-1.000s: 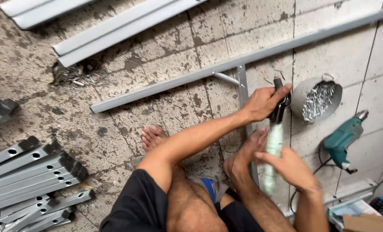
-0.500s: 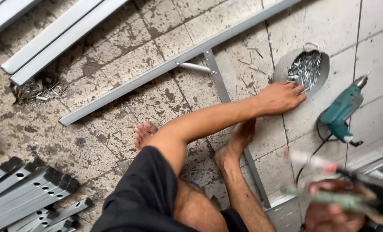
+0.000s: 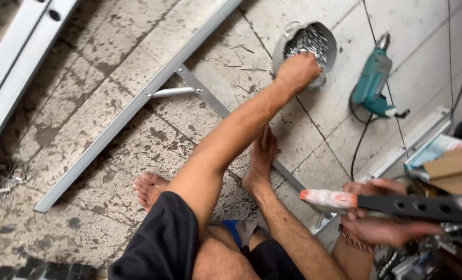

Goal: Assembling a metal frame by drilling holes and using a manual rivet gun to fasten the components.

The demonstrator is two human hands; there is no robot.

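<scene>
Metal screws [image 3: 309, 41] fill the round tin [image 3: 280, 49] straight ahead, where the left hand [image 3: 297, 72] dips closed-fingered, while the right hand [image 3: 384, 220], nearer the body, clamps a rivet tool [image 3: 392, 204].

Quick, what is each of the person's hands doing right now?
Left hand: reaching into the metal bowl of screws; its grip cannot be told.
Right hand: closed around a riveter-like hand tool.
</scene>
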